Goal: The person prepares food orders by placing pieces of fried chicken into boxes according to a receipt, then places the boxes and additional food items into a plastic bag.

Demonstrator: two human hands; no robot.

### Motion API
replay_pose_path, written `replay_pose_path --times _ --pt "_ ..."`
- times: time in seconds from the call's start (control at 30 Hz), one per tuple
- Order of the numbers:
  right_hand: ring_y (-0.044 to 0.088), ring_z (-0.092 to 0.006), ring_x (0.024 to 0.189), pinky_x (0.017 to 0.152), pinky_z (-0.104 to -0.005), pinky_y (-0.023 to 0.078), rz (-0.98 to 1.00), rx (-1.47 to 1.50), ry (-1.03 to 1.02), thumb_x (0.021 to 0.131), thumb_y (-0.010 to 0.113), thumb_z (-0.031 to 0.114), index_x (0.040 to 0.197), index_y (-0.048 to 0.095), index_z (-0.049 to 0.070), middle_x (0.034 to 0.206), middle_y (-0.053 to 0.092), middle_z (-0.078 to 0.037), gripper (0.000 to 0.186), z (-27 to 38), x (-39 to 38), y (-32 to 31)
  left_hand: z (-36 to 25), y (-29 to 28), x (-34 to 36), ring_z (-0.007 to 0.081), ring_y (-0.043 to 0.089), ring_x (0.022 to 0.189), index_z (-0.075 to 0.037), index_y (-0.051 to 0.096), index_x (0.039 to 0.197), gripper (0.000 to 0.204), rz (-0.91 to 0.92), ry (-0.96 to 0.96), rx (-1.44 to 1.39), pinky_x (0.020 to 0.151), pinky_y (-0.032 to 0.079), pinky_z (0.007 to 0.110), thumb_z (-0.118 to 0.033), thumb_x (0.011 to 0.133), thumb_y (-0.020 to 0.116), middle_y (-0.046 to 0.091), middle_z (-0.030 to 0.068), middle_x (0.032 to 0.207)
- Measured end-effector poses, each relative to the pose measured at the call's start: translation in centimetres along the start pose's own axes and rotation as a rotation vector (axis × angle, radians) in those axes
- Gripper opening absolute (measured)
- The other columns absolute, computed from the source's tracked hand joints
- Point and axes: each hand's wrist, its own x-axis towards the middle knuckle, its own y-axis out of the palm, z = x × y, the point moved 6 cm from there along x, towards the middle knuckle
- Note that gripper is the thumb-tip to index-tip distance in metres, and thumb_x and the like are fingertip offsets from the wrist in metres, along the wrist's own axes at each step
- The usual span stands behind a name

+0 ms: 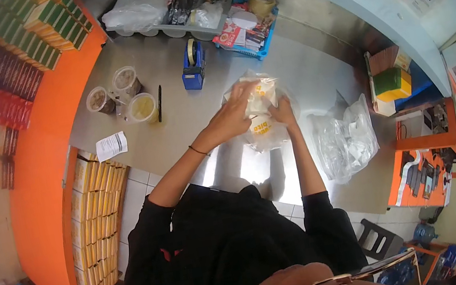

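Note:
On the metal counter in front of me lies a clear plastic bag [267, 140] around white paper-wrapped packs [262, 125] with yellow print. My left hand [230, 119] comes over its left side, fingers stretched across the upper pack. At the right side my right hand [282, 113] has its fingers bent against the bag, with the thumb toward the middle. Its fingertips are partly lost in the shiny plastic. To the right of the bag rests a crumpled heap of clear plastic bags [346, 140].
Lidded drink cups [143, 107], a black pen [160, 103] and a paper slip [111, 146] are at the left. A blue tape dispenser [193, 66] stands farther back, near a grey tray [174, 27] and a blue basket [265, 44]. An orange shelf unit [45, 211] borders the counter.

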Motion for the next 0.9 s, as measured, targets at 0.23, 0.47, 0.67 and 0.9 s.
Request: replay_pose_path --times 0.23,0.47,0.67,0.9 --pt "0.052 -0.0380 0.111 0.092 -0.0398 0.041 0.486 0.462 0.098 0.082 0.061 0.037 0.125 0.045 -0.002 0.123 0.049 -0.028 0.061 4.3 0.3 -0.1 -0.3 -3.6 3.4 0.0336 0.056 0.090 -0.007 0.052 0.109 0.039 -0.446 0.108 0.495 0.075 0.047 0.041 -0.008 0.071 0.059 0.048 0.0104 0.114" --pt "0.053 -0.0393 0.106 0.093 -0.0370 0.041 0.652 -0.016 0.049 0.086 0.055 0.044 0.120 0.055 0.003 0.110 0.059 -0.023 0.053 14.3 -7.7 -10.1 1.7 -7.9 3.1 0.0240 0.057 0.073 -0.001 0.058 0.094 0.026 0.254 0.014 0.379 0.069 0.045 0.037 -0.008 0.069 0.058 0.060 0.0130 0.087" --pt "0.056 -0.0292 0.082 0.079 -0.0341 0.044 0.302 -0.190 -0.572 0.067 0.068 0.006 0.085 0.058 0.002 0.083 0.059 -0.013 0.021 17.7 -8.7 -27.0 -2.1 -13.4 -0.8 0.0112 0.059 0.079 -0.003 0.057 0.095 0.019 0.481 -0.078 -0.064 0.072 0.046 0.028 -0.015 0.080 0.059 0.061 0.0013 0.087" --pt "0.055 -0.0200 0.078 0.075 -0.0255 0.042 -0.180 0.336 -0.354 0.075 0.063 0.001 0.085 0.055 -0.001 0.087 0.057 -0.010 0.013 17.6 -5.6 -25.4 -4.6 -13.0 -2.7 0.0123 0.054 0.095 -0.005 0.053 0.105 0.031 0.055 -0.022 -0.530 0.088 0.041 0.028 -0.019 0.080 0.064 0.057 0.0033 0.101"
